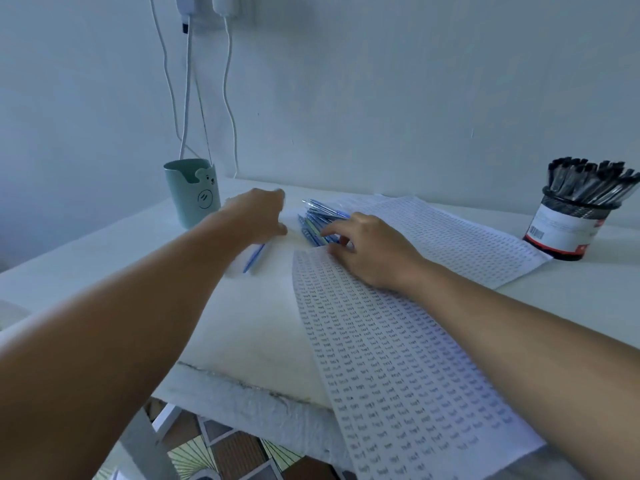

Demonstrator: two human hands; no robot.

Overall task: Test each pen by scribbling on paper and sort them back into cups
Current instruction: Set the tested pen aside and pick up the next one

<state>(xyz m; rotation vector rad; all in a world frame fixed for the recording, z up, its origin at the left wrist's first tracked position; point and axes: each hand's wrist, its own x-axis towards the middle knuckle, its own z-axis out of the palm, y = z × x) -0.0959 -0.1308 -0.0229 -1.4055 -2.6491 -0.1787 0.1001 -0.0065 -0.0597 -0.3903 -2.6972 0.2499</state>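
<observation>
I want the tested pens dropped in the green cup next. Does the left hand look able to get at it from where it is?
Probably yes. The left hand is stretched out just right of the green bear cup, and nothing stands between them. The cup's mouth is open, with only hanging cables trailing near its rim.

I see both bare forearms reaching away from me. My left hand [258,216] stretches farthest, palm down, blurred, its fingers too smeared to read. My right hand [367,249] sits nearer and to the right, palm down, fingers loosely curled.
</observation>
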